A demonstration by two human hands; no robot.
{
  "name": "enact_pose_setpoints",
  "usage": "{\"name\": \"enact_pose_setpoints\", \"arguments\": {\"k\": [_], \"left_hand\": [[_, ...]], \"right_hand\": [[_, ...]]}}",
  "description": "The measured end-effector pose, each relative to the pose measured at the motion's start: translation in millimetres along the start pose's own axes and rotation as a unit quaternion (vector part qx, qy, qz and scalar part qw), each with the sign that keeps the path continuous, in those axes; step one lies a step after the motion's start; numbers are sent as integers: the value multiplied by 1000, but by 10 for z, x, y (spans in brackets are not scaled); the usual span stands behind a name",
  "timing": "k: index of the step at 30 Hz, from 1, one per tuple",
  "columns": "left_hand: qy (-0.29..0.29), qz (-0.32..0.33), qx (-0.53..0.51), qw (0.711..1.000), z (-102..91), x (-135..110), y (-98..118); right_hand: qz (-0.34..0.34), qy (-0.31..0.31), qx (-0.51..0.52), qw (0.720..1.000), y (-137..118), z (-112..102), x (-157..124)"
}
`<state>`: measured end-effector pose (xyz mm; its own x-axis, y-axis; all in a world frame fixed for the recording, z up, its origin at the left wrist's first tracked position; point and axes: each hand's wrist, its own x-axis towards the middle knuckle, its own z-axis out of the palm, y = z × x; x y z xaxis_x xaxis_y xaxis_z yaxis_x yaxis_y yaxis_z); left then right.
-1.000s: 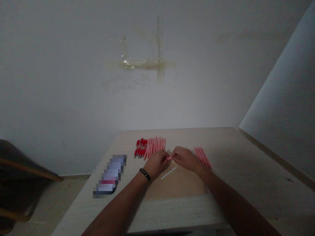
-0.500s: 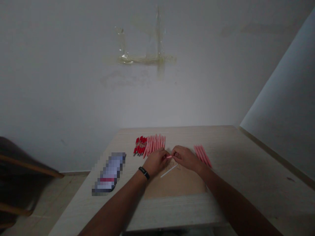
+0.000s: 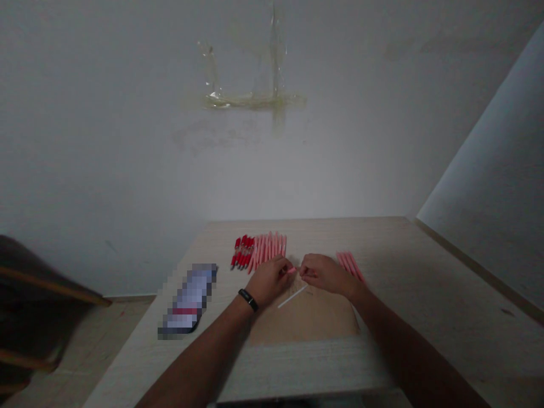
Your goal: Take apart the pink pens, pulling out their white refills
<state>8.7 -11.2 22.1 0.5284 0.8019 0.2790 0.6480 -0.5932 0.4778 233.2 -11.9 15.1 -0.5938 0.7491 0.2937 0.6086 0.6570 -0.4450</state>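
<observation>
My left hand [image 3: 272, 279], a black band at its wrist, is closed around a pink pen barrel [image 3: 291, 270], whose end pokes out past the fingertips. Facing it across a small gap, my right hand [image 3: 322, 272] has its fingers pinched; anything between them is too small or hidden to make out. Below both hands a thin white stick, like a pen refill [image 3: 292, 296], lies slantwise on a brown sheet [image 3: 304, 323]. Just beyond my left hand is a row of pink pens [image 3: 268, 247]. Several more pink pens [image 3: 351, 265] lie beside my right wrist.
Red pens or pen parts with grey tips [image 3: 242, 252] lie left of the pink row. A phone [image 3: 189, 300], pixelated, rests on the table [image 3: 225, 368] at the left. Behind the table rises a wall [image 3: 340, 158] with old tape [image 3: 246, 103]. A dark chair [image 3: 34, 306] stands at far left.
My right hand has drawn slightly right, opening a gap from the pink pen barrel, which stays in my left hand. The view has shifted a little.
</observation>
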Motion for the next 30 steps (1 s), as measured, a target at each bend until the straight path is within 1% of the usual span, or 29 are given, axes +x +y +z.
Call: {"name": "enact_pose_setpoints", "arguments": {"k": [4, 7, 12, 17, 20, 24, 26, 30], "left_hand": [[-19, 2, 18, 1000, -11, -7, -44], [-37, 1, 22, 999, 6, -13, -83], [-38, -3, 19, 999, 26, -22, -102], [-65, 14, 43, 997, 28, -31, -114], [-69, 14, 58, 996, 57, -33, -143], [-45, 14, 51, 998, 83, -26, -155], [-33, 23, 37, 999, 69, -17, -134], [-39, 50, 21, 998, 13, 2, -62]], "right_hand": [[-3, -68, -14, 998, 37, 36, -17], [5, -102, -20, 995, 13, 80, -10], [-6, -105, -41, 994, -5, 145, -4], [-15, -119, -41, 992, 25, 202, 9], [-26, -119, -34, 992, 6, 207, 14], [-25, -102, -26, 994, -23, 159, 4], [-22, -72, -34, 997, -23, 119, -5], [-2, -15, -53, 998, -21, 38, -12]]}}
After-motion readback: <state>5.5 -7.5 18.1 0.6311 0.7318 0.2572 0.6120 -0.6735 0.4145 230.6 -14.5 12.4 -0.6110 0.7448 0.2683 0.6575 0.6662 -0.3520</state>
